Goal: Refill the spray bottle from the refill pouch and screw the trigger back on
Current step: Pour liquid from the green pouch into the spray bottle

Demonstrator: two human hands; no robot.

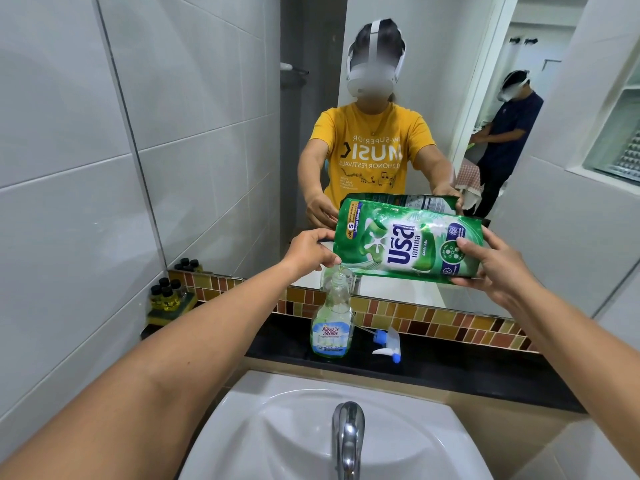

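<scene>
While tipped over the bottle (331, 327), pouch (408, 247): gripped by left hand (310, 249) and right hand (491, 268).
Trigger (388, 342): on bench (467, 368) beside bottle.

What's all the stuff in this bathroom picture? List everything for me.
refill pouch: one, green, held sideways above the bottle's mouth
spray bottle: one, clear, blue-white label, upright on the counter, trigger off
trigger sprayer: one, white and blue, lying right of the bottle
small bottles: several, yellow, black caps, counter's left corner
counter: one, black, behind the sink
sink: one, white, nearest the camera
tap: one, chrome, over the sink
mirror: one, reflective, wall behind the counter
left hand: one, pinches the pouch's lower corner
right hand: one, holds the pouch's right end
</scene>
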